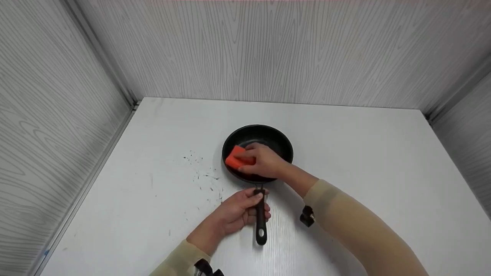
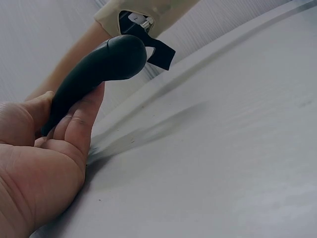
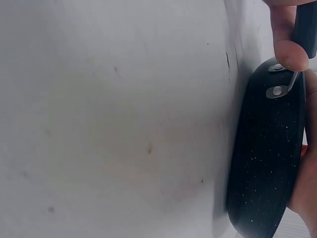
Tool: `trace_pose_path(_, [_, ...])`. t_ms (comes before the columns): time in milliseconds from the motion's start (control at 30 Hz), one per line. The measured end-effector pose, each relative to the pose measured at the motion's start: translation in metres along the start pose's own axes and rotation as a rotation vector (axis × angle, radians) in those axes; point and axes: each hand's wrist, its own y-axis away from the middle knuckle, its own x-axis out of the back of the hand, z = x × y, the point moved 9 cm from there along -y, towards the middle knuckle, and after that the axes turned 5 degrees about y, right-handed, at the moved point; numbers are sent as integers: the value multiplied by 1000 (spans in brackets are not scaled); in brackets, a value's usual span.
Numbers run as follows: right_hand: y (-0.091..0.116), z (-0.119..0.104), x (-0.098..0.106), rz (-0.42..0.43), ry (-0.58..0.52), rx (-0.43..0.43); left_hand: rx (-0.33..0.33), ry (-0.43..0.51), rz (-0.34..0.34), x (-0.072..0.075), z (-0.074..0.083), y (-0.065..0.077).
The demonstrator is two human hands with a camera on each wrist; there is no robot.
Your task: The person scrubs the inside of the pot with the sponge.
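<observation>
A black frying pan (image 1: 268, 134) stands on the white table, its handle (image 1: 261, 226) pointing toward me. My left hand (image 1: 239, 211) grips that handle near the pan, thumb on top and fingers beneath. In the left wrist view the handle (image 2: 106, 59) rises out of the left hand (image 2: 44, 163). Inside the pan, at its left side, my right hand (image 1: 264, 159) holds an orange-red sponge (image 1: 234, 159) between thumb and fingers. The right wrist view shows the speckled outer wall of the pan (image 3: 267, 148), with the right hand (image 3: 304, 193) mostly hidden behind it.
Dark crumbs or specks (image 1: 207, 176) lie scattered on the table (image 1: 345, 153) left of the pan. Wood-grain panels stand at the back (image 1: 268, 50), at the left (image 1: 50, 115) and at the right. Both sleeves carry small black wrist mounts (image 1: 307, 216).
</observation>
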Motion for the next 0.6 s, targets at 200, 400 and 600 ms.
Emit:
trace_pose_path(200, [-5, 3, -2, 23, 8, -40, -5, -3, -3, 1, 0, 1])
trace_pose_path(400, [-10, 6, -3, 59, 43, -70, -8, 5, 0, 0, 0, 1])
trace_pose_path(600, [-13, 8, -2, 80, 79, -109, -8, 8, 0, 1, -1, 0])
